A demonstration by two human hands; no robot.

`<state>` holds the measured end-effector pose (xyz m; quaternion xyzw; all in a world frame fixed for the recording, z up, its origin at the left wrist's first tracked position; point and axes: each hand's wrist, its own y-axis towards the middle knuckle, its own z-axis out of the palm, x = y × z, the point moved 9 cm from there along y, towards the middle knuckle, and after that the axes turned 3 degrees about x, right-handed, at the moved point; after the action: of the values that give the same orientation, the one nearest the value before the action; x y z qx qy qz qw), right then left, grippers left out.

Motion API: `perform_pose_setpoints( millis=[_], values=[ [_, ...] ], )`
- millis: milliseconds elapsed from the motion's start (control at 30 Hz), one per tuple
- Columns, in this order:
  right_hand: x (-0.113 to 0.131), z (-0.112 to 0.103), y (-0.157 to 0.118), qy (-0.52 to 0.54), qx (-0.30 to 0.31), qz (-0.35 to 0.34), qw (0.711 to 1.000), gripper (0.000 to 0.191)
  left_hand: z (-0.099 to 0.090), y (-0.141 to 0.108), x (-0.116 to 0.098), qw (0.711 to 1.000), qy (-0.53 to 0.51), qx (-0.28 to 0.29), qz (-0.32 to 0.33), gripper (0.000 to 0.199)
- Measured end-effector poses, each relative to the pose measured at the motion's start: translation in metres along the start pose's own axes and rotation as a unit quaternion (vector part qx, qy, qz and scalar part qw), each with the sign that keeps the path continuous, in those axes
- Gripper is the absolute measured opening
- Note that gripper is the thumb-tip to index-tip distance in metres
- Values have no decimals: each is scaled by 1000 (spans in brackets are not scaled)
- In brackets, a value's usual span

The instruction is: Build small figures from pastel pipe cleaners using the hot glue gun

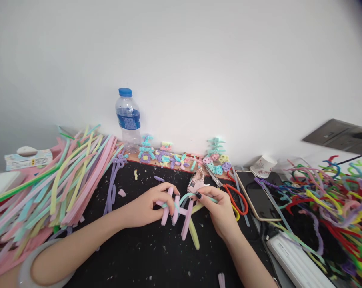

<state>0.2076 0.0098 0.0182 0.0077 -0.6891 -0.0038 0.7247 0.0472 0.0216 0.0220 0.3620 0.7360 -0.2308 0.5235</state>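
"What surface is this?"

"A black mat (133,256), sprinkled with pale specks and fuzzy offcuts, set against a plain white wall (181,60)."

"And the hands?"

"Both are over the middle of the mat. The left hand (149,205) grasps a lilac fuzzy-stem piece (187,220) with bent fingers. The right hand (221,212), its nails dark, pinches a turquoise stem (184,197) between thumb and fingers. The lilac piece is between the hands, with a pale yellow stem (194,236) slanting below it."

"What stands along the wall?"

"A clear bottle (131,134) with a blue cap, then a row of small pastel fuzzy ornaments (182,161). A paper cup (263,165) tilts farther right, and a grey socket plate (325,134) is on the wall."

"And at the sides?"

"On the left, a heap of long pastel stems (79,176). On the right, red-handled scissors (245,202), a phone (260,198), a long white case (297,260) and a bright tangle of stems (345,208)."
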Motion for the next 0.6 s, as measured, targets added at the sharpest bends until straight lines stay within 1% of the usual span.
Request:
perform_pose_setpoints(
  millis=[33,100,167,233,333,400,467,533,600],
  values=[
    [8,-2,-1,-55,-11,-32,998,8,0,0,-1,1000,12,-5,3,26],
    [24,-3,-5,-148,-26,-100,984,6,2,1,0,1000,21,-7,-1,26],
    [38,0,-10,-211,-32,-159,964,9,3,1,1,1000,15,-4,-8,28],
    [46,5,-14,-254,-33,-197,946,13,4,1,2,1000,-7,0,-15,31],
    [49,11,-17,-294,-27,-221,930,16,4,0,3,998,-61,1,-18,30],
    [50,13,-18,-306,-27,-232,923,17,2,0,4,997,-80,-14,-15,25],
    [51,15,-20,-313,-30,-246,917,17,0,0,6,996,-77,-39,-17,24],
    [53,18,-22,-319,-27,-262,910,17,-2,0,10,994,-85,-61,-28,32],
    [56,23,-25,-323,-19,-278,904,17,-2,-1,16,990,-116,-73,-45,43]
  ],
)
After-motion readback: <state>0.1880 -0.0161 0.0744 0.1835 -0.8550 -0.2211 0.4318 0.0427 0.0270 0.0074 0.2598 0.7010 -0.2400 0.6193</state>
